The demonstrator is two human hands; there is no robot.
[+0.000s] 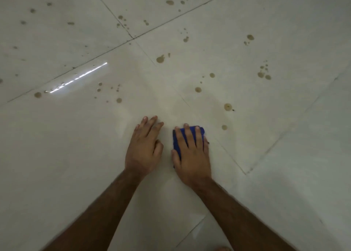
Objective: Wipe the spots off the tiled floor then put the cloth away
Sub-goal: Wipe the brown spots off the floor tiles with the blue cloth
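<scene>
Cloth (190,132), blue and folded small, lies flat on the floor (284,174) under the right hand (191,153), whose straight fingers press down on it. It looks soft and light, easy to pinch by an edge. The left hand (144,148) rests flat and holds nothing. Pale shiny tiles look wet and maybe slippery. Many brown spots (160,59) sit farther ahead.

Glossy pale grey-white tiled floor (284,184) fills the whole view, its large square tiles divided by thin dark grout lines (106,50) running diagonally. A bright white streak of reflected light (78,77) lies at left. The lighting is dim.
</scene>
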